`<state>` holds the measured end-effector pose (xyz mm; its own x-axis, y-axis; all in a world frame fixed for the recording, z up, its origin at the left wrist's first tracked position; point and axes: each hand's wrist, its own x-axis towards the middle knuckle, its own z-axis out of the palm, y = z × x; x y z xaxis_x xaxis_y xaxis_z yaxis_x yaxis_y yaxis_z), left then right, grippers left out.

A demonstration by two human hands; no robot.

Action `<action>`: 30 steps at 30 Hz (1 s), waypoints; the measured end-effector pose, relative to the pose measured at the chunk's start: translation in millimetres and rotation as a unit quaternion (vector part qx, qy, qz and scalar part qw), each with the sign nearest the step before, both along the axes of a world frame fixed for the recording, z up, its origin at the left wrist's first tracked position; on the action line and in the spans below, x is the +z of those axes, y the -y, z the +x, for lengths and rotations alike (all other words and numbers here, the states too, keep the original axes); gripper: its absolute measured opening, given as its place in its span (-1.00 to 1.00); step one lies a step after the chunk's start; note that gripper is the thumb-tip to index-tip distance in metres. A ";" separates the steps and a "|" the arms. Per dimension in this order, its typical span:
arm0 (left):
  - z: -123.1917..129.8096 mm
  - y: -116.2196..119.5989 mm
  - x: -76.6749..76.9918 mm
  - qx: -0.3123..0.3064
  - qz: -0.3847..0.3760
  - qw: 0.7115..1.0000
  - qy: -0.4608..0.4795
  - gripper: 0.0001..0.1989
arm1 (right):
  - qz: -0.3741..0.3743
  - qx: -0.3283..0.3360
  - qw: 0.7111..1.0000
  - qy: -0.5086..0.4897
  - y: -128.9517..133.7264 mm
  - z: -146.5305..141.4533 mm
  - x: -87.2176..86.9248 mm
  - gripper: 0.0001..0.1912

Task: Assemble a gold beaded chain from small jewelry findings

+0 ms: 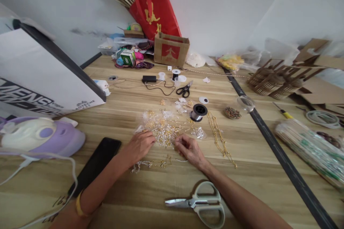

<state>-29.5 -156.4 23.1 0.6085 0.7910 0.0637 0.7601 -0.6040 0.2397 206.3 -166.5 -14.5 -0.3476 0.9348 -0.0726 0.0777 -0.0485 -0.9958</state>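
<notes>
My left hand (140,145) rests at the left edge of a pile of small gold and silver beads (168,135), fingers bent and close together. My right hand (189,149) is at the pile's right edge, thumb and forefinger pinched; anything between them is too small to make out. Gold and silver chain pieces (150,164) lie below the left hand. A spool of silver wire (199,112) stands behind the pile, with a long gold chain (218,134) to its right. Grey-handled scissors (200,203) lie near the front.
A black phone (98,162) and a purple-and-white appliance (43,134) are at left. Black scissors (184,89) lie farther back. Wrapped sticks (309,150) and a round bead container (232,112) are at right. A paper bag (171,50) stands at the back.
</notes>
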 end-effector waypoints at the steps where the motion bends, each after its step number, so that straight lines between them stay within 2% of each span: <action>1: 0.0 -0.6 -0.8 -0.012 0.004 1.000 -0.011 -0.78 | 0.000 0.000 1.000 0.002 0.0 0.2 -0.6 -0.71; 8: 0.2 -5.2 0.5 -0.058 0.005 0.997 -0.046 -0.71 | -0.001 0.005 1.000 0.003 -0.4 0.5 -0.1 -0.70; 21: -1.2 -4.3 0.0 -0.067 0.011 0.995 -0.068 -0.74 | 0.006 0.002 1.000 0.009 0.1 0.8 0.4 -0.73; 27: -5.3 -6.8 -0.5 -0.048 -0.023 0.999 0.009 -0.76 | 0.007 0.002 1.000 0.000 0.0 0.6 0.8 -0.73; 30: -2.1 -5.7 6.1 -0.004 -0.074 0.993 0.091 -0.80 | 0.003 0.000 1.000 -0.001 -0.4 0.4 0.1 -0.72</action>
